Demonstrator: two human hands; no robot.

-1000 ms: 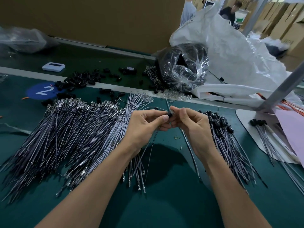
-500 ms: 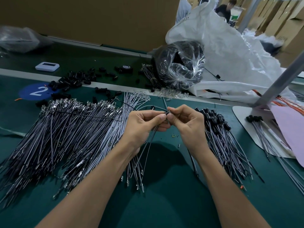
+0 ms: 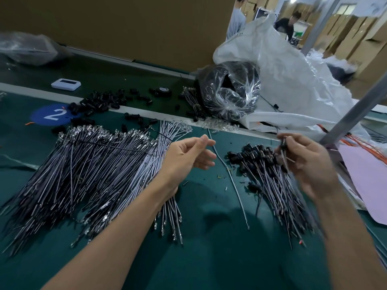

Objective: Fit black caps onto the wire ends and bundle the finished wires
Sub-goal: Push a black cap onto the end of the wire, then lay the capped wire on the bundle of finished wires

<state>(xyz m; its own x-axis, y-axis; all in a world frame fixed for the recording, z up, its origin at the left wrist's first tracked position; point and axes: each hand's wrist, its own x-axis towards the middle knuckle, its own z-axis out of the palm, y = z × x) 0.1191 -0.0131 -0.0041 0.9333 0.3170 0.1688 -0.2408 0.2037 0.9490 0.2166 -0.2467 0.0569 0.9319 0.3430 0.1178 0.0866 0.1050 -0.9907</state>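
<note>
Wire with a black cap on its end sits pinched between the thumb and fingertips of my right hand. Its thin tail hangs below the pinch, and motion blur hides exactly how the cap is seated. A second ago both hands met at the centre, pressing this cap on. Now they have parted. The right hand has carried the wire out to the right, and the left hand has let go, its fingers loosely spread and holding nothing.

Just beneath my right fingertips lies the pile of capped wires, black caps clustered at its far end. I judge that this wire is finished and is about to join that pile. Between the two sets of fingers a single pale wire lies alone on the green table.

Under and to the left of my left fingers spreads the much larger heap of uncapped wires, bare metal terminals showing, so I judge most of the work remains. Beyond the left fingers, loose black caps lie scattered near a blue disc marked 2. Beyond the right fingers are a clear bag of dark parts and a white sack.
</note>
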